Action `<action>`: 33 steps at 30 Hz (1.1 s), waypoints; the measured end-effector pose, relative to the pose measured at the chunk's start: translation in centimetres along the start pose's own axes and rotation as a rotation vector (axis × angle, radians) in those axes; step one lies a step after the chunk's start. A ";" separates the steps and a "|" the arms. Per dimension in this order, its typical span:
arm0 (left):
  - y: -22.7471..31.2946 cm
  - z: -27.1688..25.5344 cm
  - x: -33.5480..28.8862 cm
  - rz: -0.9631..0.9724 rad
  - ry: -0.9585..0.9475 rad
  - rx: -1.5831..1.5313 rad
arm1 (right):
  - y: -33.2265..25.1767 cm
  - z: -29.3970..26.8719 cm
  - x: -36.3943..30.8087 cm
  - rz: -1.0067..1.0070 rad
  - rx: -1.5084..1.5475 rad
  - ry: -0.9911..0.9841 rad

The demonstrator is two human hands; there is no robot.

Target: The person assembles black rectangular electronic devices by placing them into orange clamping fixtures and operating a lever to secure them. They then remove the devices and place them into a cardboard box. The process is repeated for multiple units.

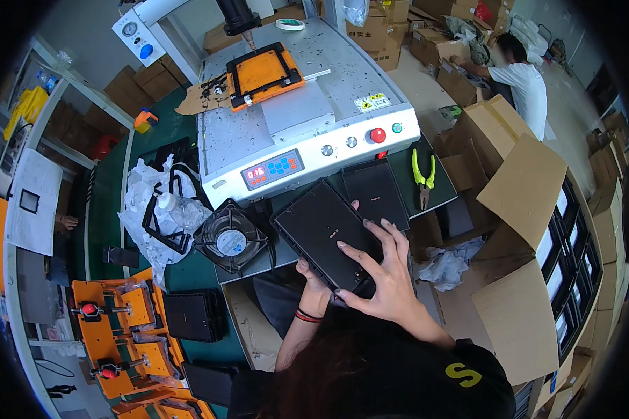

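Note:
A black rectangular plastic panel (321, 220) with small light marks is held tilted in front of the machine. My left hand (315, 288) is closed on it from below, with the thumb at its near left edge. A fingertip shows past the panel's far right edge. My right hand (384, 272) has its fingers spread, touching the panel's face and right side, with the thumb by its near corner. Behind these hands, another black panel (376, 188) lies on the bench. A fan with a wire guard (232, 241) sits left of the held panel.
A press machine (307, 150) carries an orange fixture (264, 73). Green-handled pliers (423, 178) lie right; stacked black panels (192, 314) and orange clamp fixtures (122, 328) are left. An open cardboard box (514, 307) stands right. Another person (524, 87) bends over boxes behind.

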State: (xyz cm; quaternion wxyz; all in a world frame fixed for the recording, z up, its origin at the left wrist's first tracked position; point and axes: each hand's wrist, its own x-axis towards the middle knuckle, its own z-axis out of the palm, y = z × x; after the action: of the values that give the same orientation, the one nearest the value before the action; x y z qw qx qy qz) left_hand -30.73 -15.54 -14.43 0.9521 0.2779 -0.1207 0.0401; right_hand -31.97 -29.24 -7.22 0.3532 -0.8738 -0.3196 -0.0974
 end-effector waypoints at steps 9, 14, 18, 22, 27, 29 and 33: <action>0.0 -2.0 -3.3 -0.338 0.259 -0.249 | 3.8 0.9 1.1 0.440 1.009 -0.017; 2.0 2.1 -5.0 -0.297 0.557 0.318 | 4.7 1.8 0.9 0.458 1.061 -0.061; 2.8 4.0 -6.3 -0.101 0.603 0.594 | 4.0 3.0 1.4 0.385 1.136 -0.119; 4.0 5.5 -7.9 0.075 0.796 0.862 | 2.0 3.9 2.8 0.282 1.185 -0.269; 5.4 6.3 -11.5 0.267 0.995 0.978 | -2.3 5.8 3.2 0.187 1.195 -0.430; 5.9 5.9 -14.3 0.310 1.026 0.991 | -3.9 6.9 2.8 0.083 1.162 -0.502; 7.6 8.1 -20.2 0.300 1.001 0.938 | -7.9 11.4 2.9 -0.056 1.201 -0.645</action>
State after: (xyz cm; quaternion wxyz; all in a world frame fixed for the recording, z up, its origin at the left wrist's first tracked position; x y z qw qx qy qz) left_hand -53.06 -13.67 -8.92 0.6572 0.5877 0.3251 0.3420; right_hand -35.35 -15.74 -10.03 0.6614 -0.5030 -0.4299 0.3532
